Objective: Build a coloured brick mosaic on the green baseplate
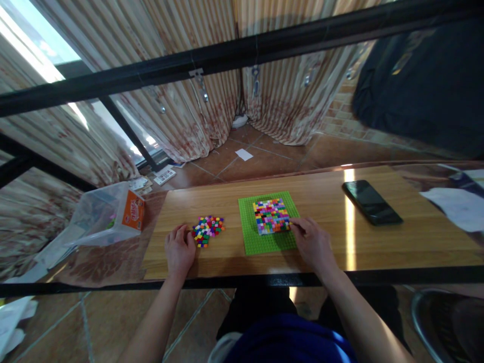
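Note:
A green studded baseplate lies on the wooden table, bearing a dense square of small multicoloured toy bricks. My right hand is at the lower right corner of that square, thumb and forefinger pinched on a small brick; its exact shape is mostly hidden by the fingertips. To the left, a loose pile of small coloured bricks is spread on the wood. My left hand rests on the table against the pile's left edge, fingers loosely bent and thumb apart, with nothing visible in it.
A black phone lies on the right part of the table. Left of the table stands a clear plastic box with an orange label. White papers are at the far right. A dark bar runs along the table's near edge.

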The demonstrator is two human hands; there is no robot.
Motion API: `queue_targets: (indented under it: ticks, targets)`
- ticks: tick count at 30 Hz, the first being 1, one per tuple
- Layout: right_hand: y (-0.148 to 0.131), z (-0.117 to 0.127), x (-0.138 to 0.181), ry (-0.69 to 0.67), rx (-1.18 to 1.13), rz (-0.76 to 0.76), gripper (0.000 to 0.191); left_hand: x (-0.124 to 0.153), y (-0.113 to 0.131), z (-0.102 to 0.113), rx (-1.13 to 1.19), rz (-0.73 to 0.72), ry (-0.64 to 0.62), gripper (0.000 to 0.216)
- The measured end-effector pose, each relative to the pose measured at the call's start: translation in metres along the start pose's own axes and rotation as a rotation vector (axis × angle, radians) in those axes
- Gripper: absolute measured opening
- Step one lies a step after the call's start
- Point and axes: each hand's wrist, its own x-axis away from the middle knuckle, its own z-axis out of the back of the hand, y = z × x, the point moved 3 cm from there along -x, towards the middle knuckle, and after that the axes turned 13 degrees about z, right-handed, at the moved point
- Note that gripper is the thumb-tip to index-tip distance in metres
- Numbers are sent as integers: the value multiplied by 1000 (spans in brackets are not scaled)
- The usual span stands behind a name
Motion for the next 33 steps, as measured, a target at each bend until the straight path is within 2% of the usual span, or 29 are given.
queue_targets:
  ticks: [13, 23, 30, 33]
  targets:
    - [3, -3, 4, -15, -93, -136, 31, 1, 0, -1, -2, 16, -19, 29]
    - [12, -5, 0, 76, -259, -355, 45, 0, 1, 1, -19, 15, -15, 29]
    - [13, -12, -5, 91, -338, -438, 43, 0, 1, 1, -4, 19, -16, 28]
    - [13, -13, -4, 101, -354, -426, 43, 0, 2, 0, -8, 16, -18, 29]
